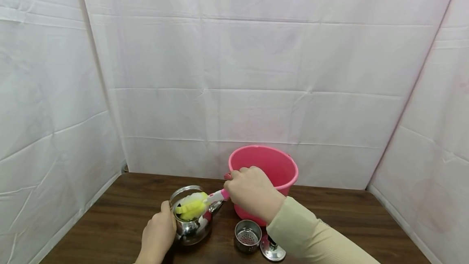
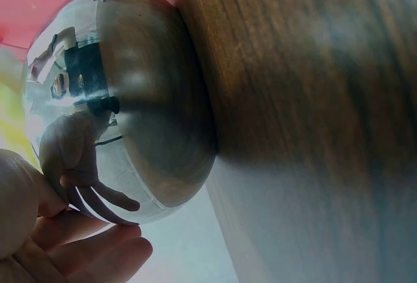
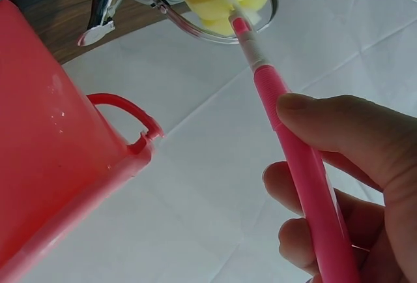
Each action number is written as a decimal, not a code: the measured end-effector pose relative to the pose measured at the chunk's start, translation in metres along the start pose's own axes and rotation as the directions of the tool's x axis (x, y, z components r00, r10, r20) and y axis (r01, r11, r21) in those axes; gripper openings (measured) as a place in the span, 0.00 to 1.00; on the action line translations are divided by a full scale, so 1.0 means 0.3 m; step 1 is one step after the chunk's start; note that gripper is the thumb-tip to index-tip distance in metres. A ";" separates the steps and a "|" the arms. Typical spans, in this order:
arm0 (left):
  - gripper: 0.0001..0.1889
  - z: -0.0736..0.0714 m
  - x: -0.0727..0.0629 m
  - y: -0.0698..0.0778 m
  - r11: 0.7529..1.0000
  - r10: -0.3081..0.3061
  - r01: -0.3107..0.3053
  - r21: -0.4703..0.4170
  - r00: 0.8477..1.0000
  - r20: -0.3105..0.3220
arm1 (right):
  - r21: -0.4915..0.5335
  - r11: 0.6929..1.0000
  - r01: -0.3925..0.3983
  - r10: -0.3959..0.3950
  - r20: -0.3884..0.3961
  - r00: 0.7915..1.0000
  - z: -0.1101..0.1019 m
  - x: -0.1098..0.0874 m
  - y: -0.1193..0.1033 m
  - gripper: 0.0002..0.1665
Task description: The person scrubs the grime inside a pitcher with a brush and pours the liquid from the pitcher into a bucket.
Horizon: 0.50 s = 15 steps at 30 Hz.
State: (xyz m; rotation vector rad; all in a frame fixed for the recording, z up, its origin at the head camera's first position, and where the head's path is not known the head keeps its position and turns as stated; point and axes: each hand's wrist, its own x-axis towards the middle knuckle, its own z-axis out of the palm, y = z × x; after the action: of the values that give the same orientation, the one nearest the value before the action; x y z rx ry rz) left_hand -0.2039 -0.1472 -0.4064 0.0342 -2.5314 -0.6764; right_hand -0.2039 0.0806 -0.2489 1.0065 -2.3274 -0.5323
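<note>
A shiny steel kettle (image 1: pixel 193 231) stands on the table, its arched handle (image 1: pixel 185 189) raised and its spout toward the bucket. My left hand (image 1: pixel 158 230) grips the kettle's left side near the top; in the left wrist view its bent fingers (image 2: pixel 98 250) lie against the steel. My right hand (image 1: pixel 253 190) holds a sponge brush by its pink handle (image 3: pixel 296 159), thumb along the top and fingers wrapped beneath. The brush's yellow and white sponge head (image 1: pixel 192 207) is at the kettle's mouth, beside the handle loop. How deep it sits cannot be told.
A pink bucket (image 1: pixel 239 160) stands behind my right hand, close to the spout. In front of it are a perforated steel strainer cup (image 1: pixel 248 233) and a round steel lid (image 1: pixel 272 251), partly covered by my right sleeve. White cloth (image 1: pixel 256 60) encloses the wooden table (image 1: pixel 110 215).
</note>
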 end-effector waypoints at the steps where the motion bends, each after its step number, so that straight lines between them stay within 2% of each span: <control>1: 0.06 0.001 0.000 0.001 1.000 0.001 -0.001 0.002 1.000 -0.001 | 0.004 1.000 -0.003 0.003 0.008 1.000 0.001 -0.003 0.001 0.02; 9: 0.06 0.002 -0.002 0.007 1.000 -0.011 0.011 -0.004 1.000 0.003 | 0.023 0.999 -0.037 0.036 0.035 0.999 0.007 -0.041 0.000 0.04; 15: 0.06 0.000 -0.005 0.011 1.000 -0.016 0.016 -0.008 1.000 0.013 | 0.056 0.997 -0.050 0.050 0.006 0.999 0.022 -0.074 -0.002 0.05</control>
State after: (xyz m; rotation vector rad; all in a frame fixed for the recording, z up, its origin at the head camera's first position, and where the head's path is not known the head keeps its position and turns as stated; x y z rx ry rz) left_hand -0.2023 -0.1440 -0.4054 0.0475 -2.5436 -0.6948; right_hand -0.1949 0.0978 -0.2617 0.9703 -2.3770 -0.4528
